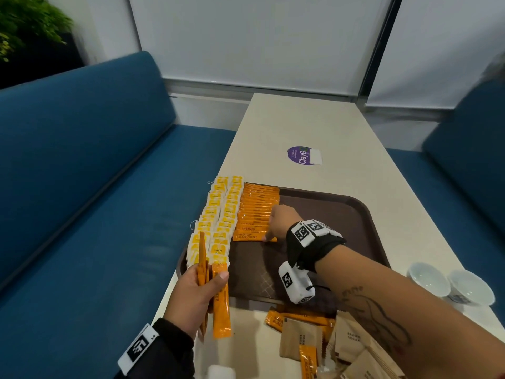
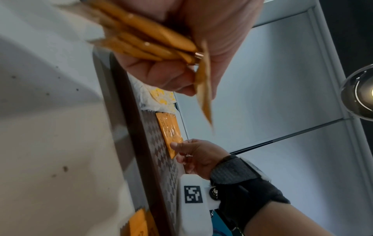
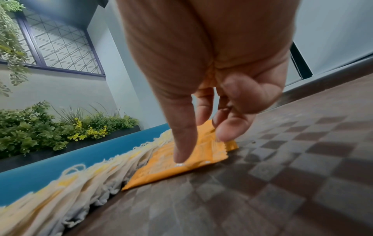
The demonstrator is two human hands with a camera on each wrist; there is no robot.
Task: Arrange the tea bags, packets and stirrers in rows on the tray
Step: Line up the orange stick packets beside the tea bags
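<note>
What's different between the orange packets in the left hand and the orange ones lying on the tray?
The orange packets in the left hand are bunched loosely, up off the tray; the orange packets on the tray lie flat in an overlapping row. The left hand grips its bunch, while the right hand only touches the tray row with straight fingertips. Both are the same orange stick packets.

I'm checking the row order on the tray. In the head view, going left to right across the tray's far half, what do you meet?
Tea bags → orange coffee sticks → right hand → bare tray.
</note>
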